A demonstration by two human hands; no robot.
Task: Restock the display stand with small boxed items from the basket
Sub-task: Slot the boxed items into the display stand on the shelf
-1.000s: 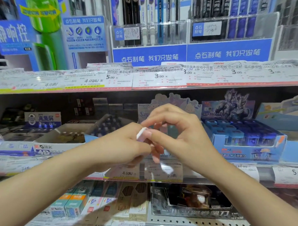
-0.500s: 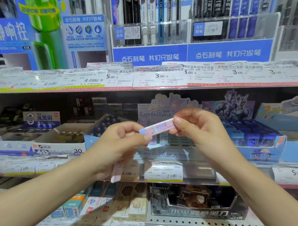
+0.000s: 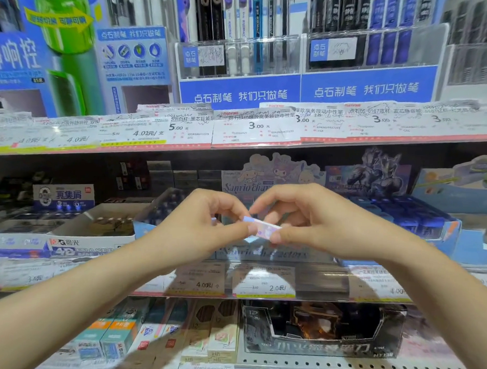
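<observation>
We hold one small pastel box (image 3: 262, 229) pinched between both hands — the left hand (image 3: 198, 227) gripping its near end, the right hand (image 3: 313, 226) its far end — just in front of the Sanrio display stand (image 3: 265, 179) on the middle shelf (image 3: 259, 296), likely to turn it the right way before slotting it in. Our fingers cover most of the box, so its print is unreadable; the stand's slots are hidden behind our hands, and the basket is out of view.
</observation>
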